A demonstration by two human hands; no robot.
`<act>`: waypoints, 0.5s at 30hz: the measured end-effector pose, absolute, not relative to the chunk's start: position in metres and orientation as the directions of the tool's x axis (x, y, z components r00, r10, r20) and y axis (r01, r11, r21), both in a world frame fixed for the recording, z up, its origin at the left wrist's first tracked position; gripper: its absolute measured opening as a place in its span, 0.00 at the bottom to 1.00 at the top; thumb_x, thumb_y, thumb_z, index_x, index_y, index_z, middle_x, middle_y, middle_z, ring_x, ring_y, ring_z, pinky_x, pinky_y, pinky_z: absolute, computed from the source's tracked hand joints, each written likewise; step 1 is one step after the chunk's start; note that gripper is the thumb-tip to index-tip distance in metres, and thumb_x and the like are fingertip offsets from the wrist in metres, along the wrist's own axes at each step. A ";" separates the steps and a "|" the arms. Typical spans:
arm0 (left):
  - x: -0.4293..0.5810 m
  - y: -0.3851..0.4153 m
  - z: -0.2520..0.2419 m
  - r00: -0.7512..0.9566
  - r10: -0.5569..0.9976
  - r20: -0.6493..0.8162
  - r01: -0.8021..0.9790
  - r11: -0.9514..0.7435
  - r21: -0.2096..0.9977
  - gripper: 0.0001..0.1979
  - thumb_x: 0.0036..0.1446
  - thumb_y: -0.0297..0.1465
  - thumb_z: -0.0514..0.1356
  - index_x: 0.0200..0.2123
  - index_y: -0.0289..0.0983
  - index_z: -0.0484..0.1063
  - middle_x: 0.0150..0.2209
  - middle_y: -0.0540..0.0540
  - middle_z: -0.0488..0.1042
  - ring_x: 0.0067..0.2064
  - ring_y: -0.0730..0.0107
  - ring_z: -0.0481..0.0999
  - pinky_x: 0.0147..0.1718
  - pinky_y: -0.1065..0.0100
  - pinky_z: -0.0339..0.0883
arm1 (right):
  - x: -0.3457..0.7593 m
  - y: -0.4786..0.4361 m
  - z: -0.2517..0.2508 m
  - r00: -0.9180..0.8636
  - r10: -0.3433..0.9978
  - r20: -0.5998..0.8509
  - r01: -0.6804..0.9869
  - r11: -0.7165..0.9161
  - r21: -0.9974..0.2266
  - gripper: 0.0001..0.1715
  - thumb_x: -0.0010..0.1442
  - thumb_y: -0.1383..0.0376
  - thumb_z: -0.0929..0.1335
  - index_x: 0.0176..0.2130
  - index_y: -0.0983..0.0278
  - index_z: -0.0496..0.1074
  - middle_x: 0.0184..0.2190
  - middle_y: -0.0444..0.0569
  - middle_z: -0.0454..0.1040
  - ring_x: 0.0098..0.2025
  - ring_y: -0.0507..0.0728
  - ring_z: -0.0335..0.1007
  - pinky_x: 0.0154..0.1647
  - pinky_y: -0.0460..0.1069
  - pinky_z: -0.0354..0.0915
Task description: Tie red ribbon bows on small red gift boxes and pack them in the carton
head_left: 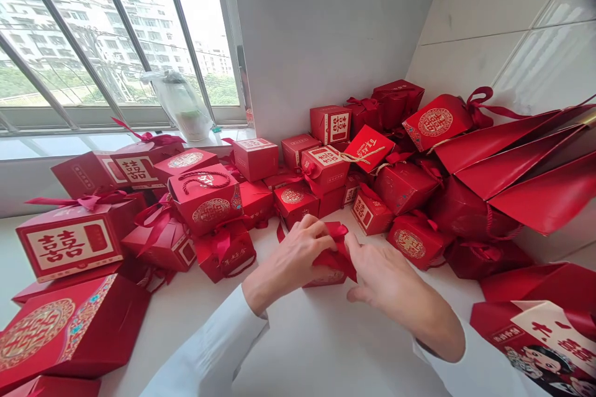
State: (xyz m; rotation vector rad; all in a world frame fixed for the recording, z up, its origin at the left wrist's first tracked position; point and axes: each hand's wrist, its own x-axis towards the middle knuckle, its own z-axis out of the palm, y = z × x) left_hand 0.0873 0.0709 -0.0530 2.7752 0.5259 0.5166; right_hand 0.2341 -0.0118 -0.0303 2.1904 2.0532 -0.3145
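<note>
Left sleeve [209,347] and right sleeve [465,366], both white, along the bottom edge at 7 and 5 o'clock. At the centre, a small red gift box [326,280] low on the white tabletop [316,353], with a red ribbon [336,254] bunched on top. Left hand [288,263] over the box's left side, left fingers [311,229] curled close together and pinching the ribbon. Right hand [391,279] at the box's right side, right fingers [356,247] spread, tips pressed on the ribbon. Open white surface from the hands to the bottom edge at 6 o'clock. Just beyond the fingertips at 12 o'clock, packed red boxes [323,169]. At 9 o'clock, a larger red box [69,239] near the tabletop's left side; at 3 o'clock, red paper bags [521,167], overhanging the pile. At 10 o'clock, a plastic bag [179,105] on the windowsill [116,144].
</note>
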 end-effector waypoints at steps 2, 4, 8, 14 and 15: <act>0.089 0.070 -0.053 0.878 0.383 0.286 0.291 -0.903 0.316 0.09 0.56 0.36 0.61 0.37 0.38 0.72 0.39 0.45 0.72 0.43 0.62 0.63 0.42 0.63 0.60 | 0.228 -0.011 -0.038 0.070 0.983 -0.172 0.997 -0.063 0.047 0.29 0.48 0.75 0.71 0.50 0.66 0.63 0.30 0.55 0.76 0.31 0.65 0.75 0.21 0.49 0.47; 0.091 0.069 -0.054 0.883 0.378 0.276 0.290 -0.905 0.311 0.09 0.57 0.37 0.61 0.36 0.37 0.72 0.37 0.45 0.72 0.42 0.62 0.64 0.42 0.62 0.60 | 0.226 -0.010 -0.043 0.074 0.993 -0.089 0.992 -0.065 0.105 0.26 0.50 0.80 0.66 0.48 0.65 0.65 0.28 0.55 0.76 0.28 0.63 0.75 0.20 0.49 0.47; 0.095 0.067 -0.059 0.859 0.425 0.287 0.341 -0.891 0.299 0.10 0.55 0.37 0.62 0.35 0.38 0.71 0.37 0.46 0.73 0.41 0.62 0.65 0.40 0.62 0.59 | 0.236 -0.009 -0.036 0.062 0.998 -0.021 0.997 -0.061 0.043 0.13 0.55 0.77 0.64 0.36 0.60 0.68 0.26 0.50 0.75 0.25 0.58 0.72 0.18 0.49 0.47; 0.102 0.063 -0.071 0.765 0.537 0.357 0.433 -0.838 0.333 0.09 0.59 0.37 0.58 0.33 0.37 0.70 0.33 0.47 0.72 0.38 0.65 0.64 0.38 0.63 0.58 | 0.249 -0.011 -0.025 0.040 0.990 0.137 0.994 -0.025 -0.107 0.07 0.61 0.68 0.65 0.29 0.61 0.66 0.27 0.45 0.73 0.27 0.54 0.70 0.20 0.48 0.47; 0.103 0.062 -0.072 0.743 0.557 0.371 0.442 -0.824 0.354 0.10 0.61 0.36 0.56 0.32 0.37 0.70 0.32 0.48 0.72 0.38 0.66 0.64 0.38 0.63 0.58 | 0.249 -0.010 -0.025 0.037 0.988 0.151 0.992 -0.018 -0.122 0.09 0.62 0.66 0.64 0.29 0.61 0.66 0.27 0.45 0.72 0.27 0.54 0.69 0.20 0.47 0.47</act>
